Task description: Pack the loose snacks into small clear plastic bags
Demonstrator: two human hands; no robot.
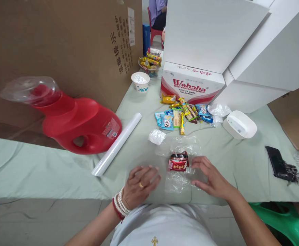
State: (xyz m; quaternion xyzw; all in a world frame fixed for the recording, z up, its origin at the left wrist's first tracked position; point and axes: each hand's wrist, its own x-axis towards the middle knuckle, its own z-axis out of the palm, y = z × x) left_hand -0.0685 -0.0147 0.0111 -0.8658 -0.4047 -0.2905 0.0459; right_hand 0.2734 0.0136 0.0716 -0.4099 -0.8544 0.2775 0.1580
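Observation:
A small red packet with gold lettering and a dark top lies near the table's front edge, on a crinkled sheet of clear plastic film. My left hand is to the left of the film, fingers bent loosely and apart, holding nothing. On the other side, my right hand is close to the packet's right side, thumb and fingers spread with nothing between them; its fingertips are at the film's edge, and whether they touch it I cannot tell. A crumpled piece of clear wrap lies just behind.
Wrapped snacks are heaped before a Wahaha carton. A white dish, a phone and keys are on the right. Leftward lie a white roll and red jug, near a paper bowl.

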